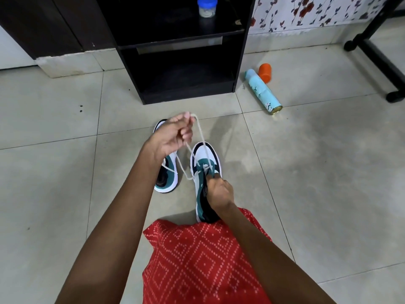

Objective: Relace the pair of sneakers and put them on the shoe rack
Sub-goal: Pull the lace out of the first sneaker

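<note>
Two white, teal and black sneakers stand on the tiled floor, toes pointing away from me. The right sneaker [206, 159] carries a white lace [201, 133] threaded through its front eyelets. My left hand [175, 132] is raised above the left sneaker [169, 170] and pinches the lace ends, pulled up taut. My right hand [219, 190] grips the right sneaker at its tongue and opening. The left sneaker is partly hidden behind my left wrist. The black shoe rack [182, 53] stands just beyond the sneakers.
A teal spray can [262, 91] lies on the floor right of the rack beside an orange cap [265, 72]. A blue-lidded jar [207, 6] sits on the rack's upper shelf. A black furniture leg [381, 60] stands far right. My red patterned garment [203, 260] fills the bottom.
</note>
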